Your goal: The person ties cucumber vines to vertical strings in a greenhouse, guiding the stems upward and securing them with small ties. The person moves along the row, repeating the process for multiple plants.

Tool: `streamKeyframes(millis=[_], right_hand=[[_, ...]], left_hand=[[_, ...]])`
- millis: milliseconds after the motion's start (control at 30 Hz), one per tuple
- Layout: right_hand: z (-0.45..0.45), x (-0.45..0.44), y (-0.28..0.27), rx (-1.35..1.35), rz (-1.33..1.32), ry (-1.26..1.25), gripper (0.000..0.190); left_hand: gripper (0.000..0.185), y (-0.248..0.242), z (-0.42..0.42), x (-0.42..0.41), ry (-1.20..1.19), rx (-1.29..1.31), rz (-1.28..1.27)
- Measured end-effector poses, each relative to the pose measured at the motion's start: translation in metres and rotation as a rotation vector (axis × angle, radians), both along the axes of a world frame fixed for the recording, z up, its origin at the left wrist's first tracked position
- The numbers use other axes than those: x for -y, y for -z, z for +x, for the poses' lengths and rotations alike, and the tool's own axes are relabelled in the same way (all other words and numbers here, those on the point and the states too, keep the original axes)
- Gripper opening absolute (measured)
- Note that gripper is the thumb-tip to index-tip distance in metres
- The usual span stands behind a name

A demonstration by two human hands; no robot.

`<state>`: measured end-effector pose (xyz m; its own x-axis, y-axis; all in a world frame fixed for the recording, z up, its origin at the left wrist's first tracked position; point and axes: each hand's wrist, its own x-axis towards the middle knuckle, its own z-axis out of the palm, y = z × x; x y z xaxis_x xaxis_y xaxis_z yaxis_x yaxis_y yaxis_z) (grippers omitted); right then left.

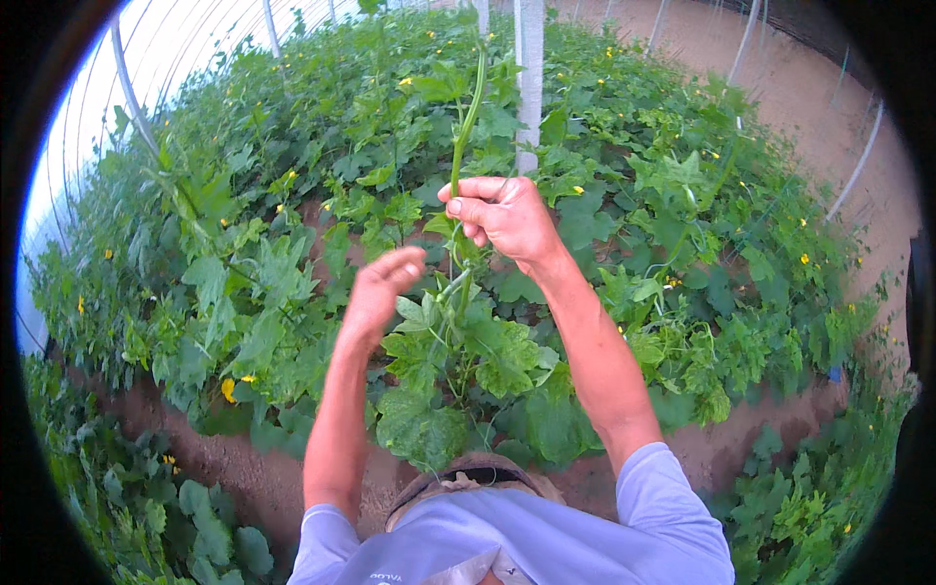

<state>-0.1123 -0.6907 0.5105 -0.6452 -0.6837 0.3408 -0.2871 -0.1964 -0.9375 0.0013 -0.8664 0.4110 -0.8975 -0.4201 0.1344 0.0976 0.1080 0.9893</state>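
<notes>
A thick green vine stem rises before me, upright with a slight bend. My right hand pinches it between thumb and fingers. To the left of the stem is my left hand, slightly blurred, its fingers curled and apart from the vine; whether anything is in it cannot be told. Just below the right hand, thin tendrils and a leaf cluster surround the stem. Broad lobed leaves spread lower down, near my waist.
A pale upright post stands behind the right hand. Dense vines with yellow flowers surround me on both sides. Bare soil shows between rows. Curved metal tubes and translucent sheeting line the left; more poles stand along the right.
</notes>
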Motion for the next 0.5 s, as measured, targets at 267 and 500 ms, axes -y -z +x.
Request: streamKeyframes(millis=[267,500], right_hand=[[0.008,0.006,-0.039,-0.102,-0.048,-0.027,0.015],[0.000,0.005,-0.020,-0.340,-0.066,0.154,0.010]], left_hand=[[0.031,-0.158,-0.011,-0.029,0.122,-0.286,-0.198],[0.020,-0.144,-0.032,-0.032,0.019,-0.286,-0.191]])
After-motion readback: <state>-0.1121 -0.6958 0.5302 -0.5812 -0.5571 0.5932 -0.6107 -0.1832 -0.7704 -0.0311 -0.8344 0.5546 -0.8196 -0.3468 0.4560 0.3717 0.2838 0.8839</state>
